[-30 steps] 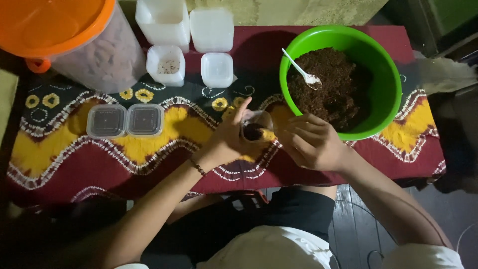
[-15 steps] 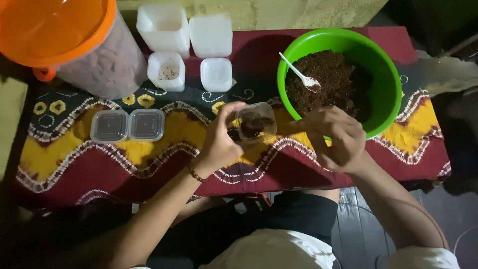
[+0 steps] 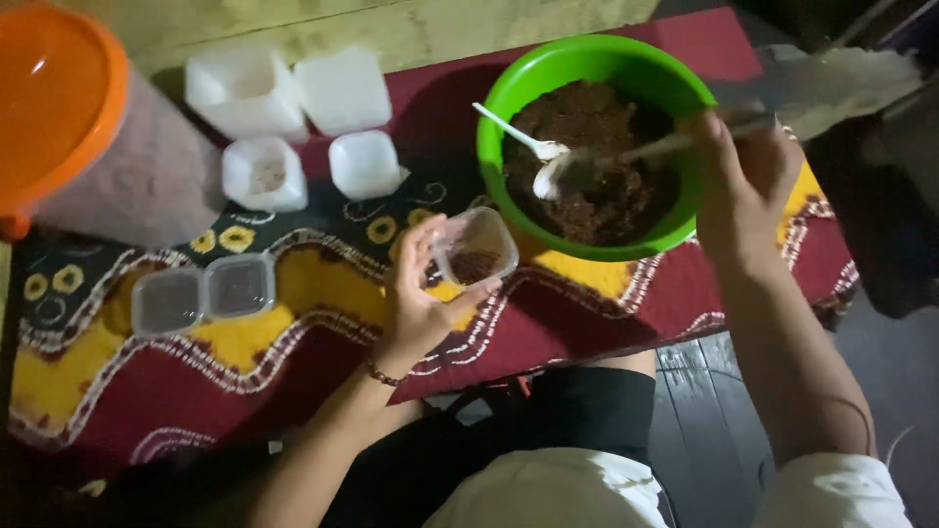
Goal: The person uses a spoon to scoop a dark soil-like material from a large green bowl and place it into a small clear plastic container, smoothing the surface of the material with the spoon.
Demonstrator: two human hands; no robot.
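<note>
While the left hand (image 3: 419,305) clamps the small clear plastic tub (image 3: 476,246), I'd keep it level near the green plastic bowl (image 3: 509,88) so the right hand's (image 3: 745,186) white plastic spoon (image 3: 626,156), pinched tight, spills nothing.

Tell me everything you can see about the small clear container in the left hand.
The small clear container is a square-ish tub with rounded corners, seemingly thin see-through plastic, open with no lid on it. A little dark brown crumbly stuff sits at its bottom, like that in the green bowl just beyond it. The left hand holds it tilted above the patterned cloth, thumb on the near side and fingers round the far side. The right hand is apart from it, holding a spoon in the bowl.
</note>
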